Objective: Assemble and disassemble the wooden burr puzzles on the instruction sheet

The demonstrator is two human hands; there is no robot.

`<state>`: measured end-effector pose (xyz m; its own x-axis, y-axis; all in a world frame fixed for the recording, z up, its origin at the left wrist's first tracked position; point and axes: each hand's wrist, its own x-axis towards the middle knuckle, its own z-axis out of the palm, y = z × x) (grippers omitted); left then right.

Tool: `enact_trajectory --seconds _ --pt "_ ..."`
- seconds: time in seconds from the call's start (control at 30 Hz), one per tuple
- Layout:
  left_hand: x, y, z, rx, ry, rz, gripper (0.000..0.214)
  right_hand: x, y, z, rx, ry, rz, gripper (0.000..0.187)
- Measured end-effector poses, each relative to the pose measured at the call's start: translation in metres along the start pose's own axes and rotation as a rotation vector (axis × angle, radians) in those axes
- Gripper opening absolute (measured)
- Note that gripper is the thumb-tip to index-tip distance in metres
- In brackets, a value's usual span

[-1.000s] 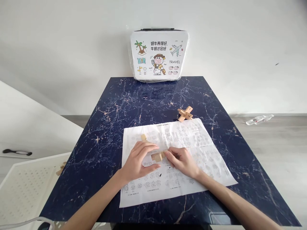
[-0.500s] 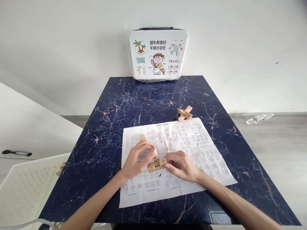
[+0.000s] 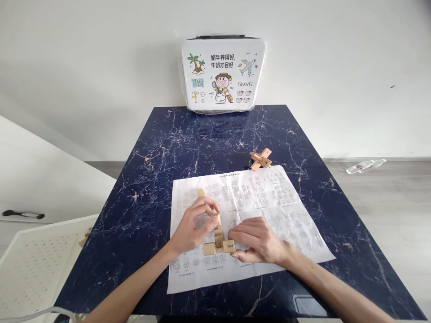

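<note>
Over a printed instruction sheet [image 3: 262, 244], my left hand [image 3: 193, 226] pinches the upper end of a notched wooden puzzle piece [image 3: 218, 231] between thumb and fingers. Its lower end meets the notch of a second wooden puzzle piece [image 3: 229, 246], marked with a 3, which lies crosswise. My right hand [image 3: 259, 240] grips that numbered piece at its right end. Another wooden piece [image 3: 201, 192] shows just beyond my left hand, partly hidden by it. An assembled wooden cross puzzle [image 3: 261, 159] with numbers on it rests at the sheet's far edge.
A white case with cartoon prints [image 3: 222, 74] stands against the wall at the back of the dark blue marbled table [image 3: 168, 143]. A white perforated basket [image 3: 27, 264] is at the left. Clear plastic bottles [image 3: 365, 166] lie on the floor to the right.
The numbered piece has moved slightly toward me and turned so the 3 faces up more. My right hand has shifted with it. My left hand keeps its pinch on the other piece.
</note>
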<state>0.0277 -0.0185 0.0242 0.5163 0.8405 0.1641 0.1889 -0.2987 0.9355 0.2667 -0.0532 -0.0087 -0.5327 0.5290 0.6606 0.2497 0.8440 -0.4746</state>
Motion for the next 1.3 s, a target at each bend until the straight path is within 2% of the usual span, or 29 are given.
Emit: enact_trajectory --seconds 0.23,0.37,0.53,0.7,0.87,1.03,1.1,1.2,1.3 --pt "0.003 -0.003 0.004 0.063 0.025 0.008 0.023 0.003 -0.005 -0.007 -0.055 -0.083 -0.063 0.027" --pt "0.006 -0.007 0.003 0.135 0.105 0.000 0.024 0.000 -0.010 -0.005 -0.054 -0.072 -0.065 0.029" --pt "0.006 -0.009 0.001 0.178 0.151 0.081 0.022 -0.002 -0.004 0.001 -0.073 0.095 0.124 0.032" --pt "0.007 -0.017 -0.009 0.331 0.403 0.016 0.023 -0.001 0.004 -0.003 -0.124 0.228 0.325 0.034" --pt "0.008 -0.033 -0.025 0.593 0.504 0.003 0.024 -0.004 0.009 -0.004 -0.225 0.219 0.494 0.024" --pt "0.008 -0.049 -0.033 0.786 0.479 -0.014 0.027 -0.009 0.016 0.000 -0.312 0.174 0.560 0.028" --pt "0.007 -0.052 -0.034 0.829 0.470 -0.022 0.021 -0.009 0.017 0.000 -0.318 0.163 0.558 0.028" --pt "0.006 -0.052 -0.033 0.798 0.428 -0.001 0.016 -0.009 0.016 0.001 -0.326 0.136 0.534 0.027" --pt "0.006 -0.048 -0.030 0.670 0.299 0.023 0.036 -0.007 0.017 0.001 -0.325 0.109 0.508 0.026"
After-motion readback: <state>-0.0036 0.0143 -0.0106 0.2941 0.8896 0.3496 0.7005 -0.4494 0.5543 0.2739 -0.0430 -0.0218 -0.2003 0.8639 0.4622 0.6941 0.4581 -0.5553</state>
